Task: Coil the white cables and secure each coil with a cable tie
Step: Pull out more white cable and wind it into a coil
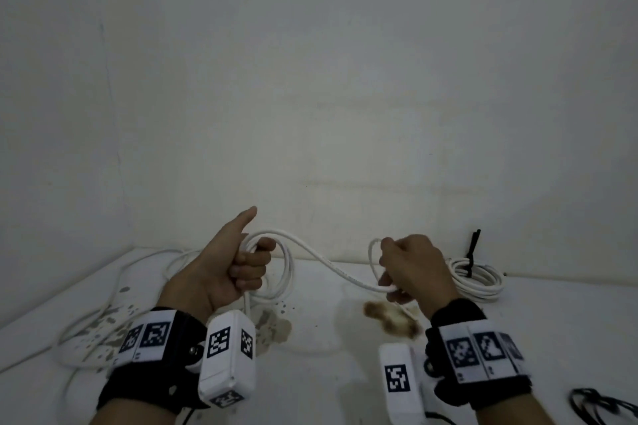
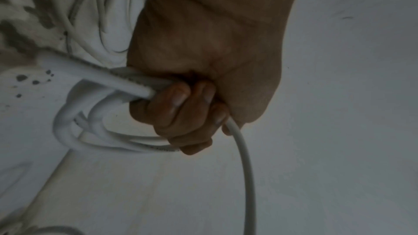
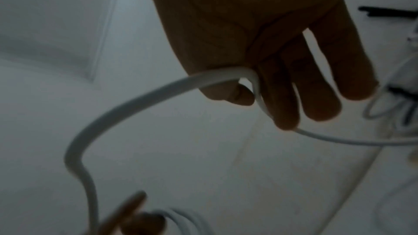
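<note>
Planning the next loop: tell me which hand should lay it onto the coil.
Probably the right hand. It pinches the free run of the thin white round cable, so it can carry that slack over. The left hand grips the gathered loops of the coil and should just hold them.

Cable inside left fist: the loops of the white cable (image 1: 312,254) pass behind the curled fingers of the left hand (image 1: 226,267), so their count cannot be told.
Right hand grip: the right hand (image 1: 412,267) covers its stretch of cable (wrist view is dim and smeared).
Black cords (image 1: 602,405): cut off at the corner.
Forearms: cropped by the bottom edge.
</note>
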`<state>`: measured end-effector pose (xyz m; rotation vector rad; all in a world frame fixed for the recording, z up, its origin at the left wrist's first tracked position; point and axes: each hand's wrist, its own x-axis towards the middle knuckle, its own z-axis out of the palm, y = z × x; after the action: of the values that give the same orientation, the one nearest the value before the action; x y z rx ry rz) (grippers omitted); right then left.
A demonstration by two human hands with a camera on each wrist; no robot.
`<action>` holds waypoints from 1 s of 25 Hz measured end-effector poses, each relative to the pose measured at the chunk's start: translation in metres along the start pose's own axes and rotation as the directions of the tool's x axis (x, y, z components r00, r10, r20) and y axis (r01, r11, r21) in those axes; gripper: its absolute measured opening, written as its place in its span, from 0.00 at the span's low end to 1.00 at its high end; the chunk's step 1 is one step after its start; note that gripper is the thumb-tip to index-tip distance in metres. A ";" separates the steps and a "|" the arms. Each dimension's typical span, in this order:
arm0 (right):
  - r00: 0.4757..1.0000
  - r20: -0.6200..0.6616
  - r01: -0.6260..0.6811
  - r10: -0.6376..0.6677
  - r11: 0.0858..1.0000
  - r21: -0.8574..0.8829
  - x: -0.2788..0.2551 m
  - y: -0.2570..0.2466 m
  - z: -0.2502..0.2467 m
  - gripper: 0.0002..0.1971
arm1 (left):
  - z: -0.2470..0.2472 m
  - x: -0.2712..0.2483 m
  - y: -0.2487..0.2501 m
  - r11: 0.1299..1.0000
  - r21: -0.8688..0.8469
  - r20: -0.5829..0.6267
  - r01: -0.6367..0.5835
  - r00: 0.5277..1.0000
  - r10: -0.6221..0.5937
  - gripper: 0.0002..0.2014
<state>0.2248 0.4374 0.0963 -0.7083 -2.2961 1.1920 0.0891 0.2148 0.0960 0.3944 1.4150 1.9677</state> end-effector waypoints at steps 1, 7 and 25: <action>0.998 -0.027 0.049 -0.055 0.983 -0.179 0.002 0.004 0.004 0.20 | 0.002 -0.003 0.002 1.000 0.025 0.022 0.005 1.000 -0.006 0.31; 0.814 0.161 0.547 -0.558 0.830 0.112 -0.043 -0.054 -0.001 0.19 | 0.020 -0.006 -0.004 0.955 0.296 -0.053 -0.007 0.998 0.023 0.31; 0.848 -0.073 0.530 -0.526 0.834 0.151 -0.019 -0.041 0.007 0.19 | 0.046 0.001 -0.011 0.992 0.127 0.227 -0.030 0.974 0.001 0.18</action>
<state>0.2256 0.4016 0.1241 -0.0094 -2.1292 1.0702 0.1199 0.2506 0.1025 0.6694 1.3974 1.7833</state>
